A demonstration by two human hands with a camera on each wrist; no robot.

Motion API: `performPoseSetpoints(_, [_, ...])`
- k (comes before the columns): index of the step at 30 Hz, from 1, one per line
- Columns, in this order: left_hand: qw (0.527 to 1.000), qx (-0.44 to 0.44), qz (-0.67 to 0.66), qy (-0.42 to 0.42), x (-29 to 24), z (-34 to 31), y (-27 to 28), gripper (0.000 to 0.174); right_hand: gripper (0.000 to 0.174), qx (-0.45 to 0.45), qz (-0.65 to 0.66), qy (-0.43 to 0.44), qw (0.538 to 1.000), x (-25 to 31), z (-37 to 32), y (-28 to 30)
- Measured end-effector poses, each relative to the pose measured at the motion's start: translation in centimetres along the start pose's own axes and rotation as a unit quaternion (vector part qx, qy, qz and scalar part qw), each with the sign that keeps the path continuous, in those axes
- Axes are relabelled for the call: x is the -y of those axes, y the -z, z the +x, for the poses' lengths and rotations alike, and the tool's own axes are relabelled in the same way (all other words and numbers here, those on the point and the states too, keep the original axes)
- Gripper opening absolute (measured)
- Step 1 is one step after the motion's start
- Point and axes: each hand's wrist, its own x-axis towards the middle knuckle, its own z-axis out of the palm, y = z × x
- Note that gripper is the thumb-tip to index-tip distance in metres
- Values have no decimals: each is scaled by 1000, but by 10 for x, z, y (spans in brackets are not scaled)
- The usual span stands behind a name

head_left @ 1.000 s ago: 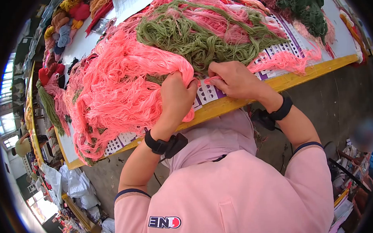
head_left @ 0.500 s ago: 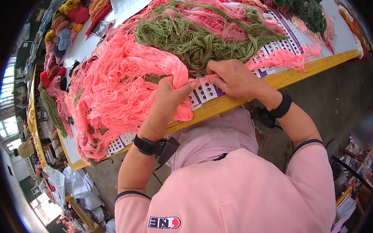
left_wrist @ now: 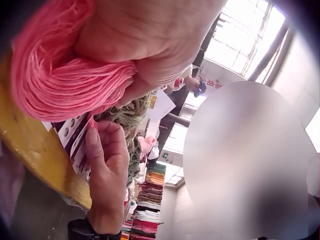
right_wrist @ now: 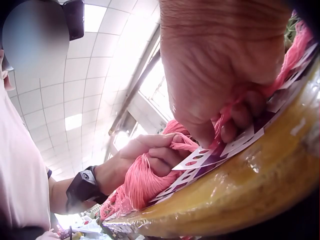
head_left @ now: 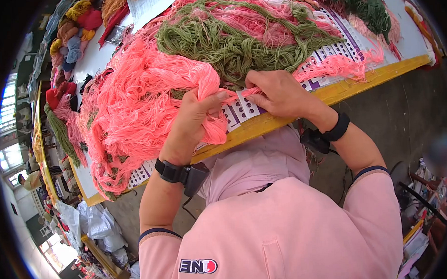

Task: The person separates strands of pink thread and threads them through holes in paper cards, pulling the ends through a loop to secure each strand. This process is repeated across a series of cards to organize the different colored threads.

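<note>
A big loose hank of bright pink yarn (head_left: 142, 103) spreads over the left part of the table. My left hand (head_left: 190, 116) grips its folded end, thumb over the strands; the thick loop bulges below the fingers in the left wrist view. My right hand (head_left: 281, 94) pinches a thin pink strand (head_left: 240, 93) that runs across from the left hand. Past the right hand, a pink yarn tail (head_left: 337, 69) trails along the table edge. Beneath the hands lie white cards with rows of holes (right_wrist: 197, 159) and purple bands.
Tangled green yarn (head_left: 219, 45) lies just behind the hands, mixed with more pink. Dark green yarn (head_left: 370, 16) sits at the back right, coloured bundles (head_left: 74, 41) at the back left. The table has a yellow front edge (head_left: 331, 96). A white paper (head_left: 150, 5) lies behind.
My left hand has moved left and slightly toward me with the hank end, widening the gap between the hands and baring more of the strand. The right hand has barely moved.
</note>
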Motion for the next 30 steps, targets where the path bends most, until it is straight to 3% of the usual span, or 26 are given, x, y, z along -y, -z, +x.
performPoseSetpoints(4, [995,-9,-100,20,-7,-5,0,8,23,-18,0,6,1000,0,-1,-2])
performPoseSetpoints(7, [998,37,-40,43,-11,-2,11,8,21,-46,26,-12,999,-1,0,-6])
performPoseSetpoints(10, [992,39,107,58,-20,-5,8,6,20,-58,59,-45,996,1,2,-8])
performPoseSetpoints(13, [985,19,117,124,-27,1,-1,14,19,-68,49,-39,996,1,1,-7])
performPoseSetpoints(16, [984,94,-61,137,-17,6,2,15,16,-79,33,-16,996,-5,-2,-11])
performPoseSetpoints(18, [992,104,-25,70,-11,1,0,18,15,-85,33,0,996,-10,-6,-13])
performPoseSetpoints(19, [993,111,-8,37,-7,-2,-3,20,15,-87,111,-40,989,-9,-5,-11])
performPoseSetpoints(20, [988,120,96,-29,0,-3,-5,22,15,-87,187,-79,975,-6,-4,-8])
performPoseSetpoints(22, [931,129,301,-161,13,-3,-9,25,17,-75,275,-130,950,-4,-2,-1])
performPoseSetpoints(25, [812,157,479,-296,15,-2,-13,31,21,-52,200,-111,972,-4,3,0])
performPoseSetpoints(26, [847,165,449,-234,11,-4,-15,36,21,-41,166,-90,981,-4,5,0])
performPoseSetpoints(29, [812,174,468,-304,16,6,-7,34,19,-22,102,-63,993,-5,7,-1])
performPoseSetpoints(30, [854,177,412,-262,17,9,-5,33,18,-26,104,-77,991,-6,9,-1])
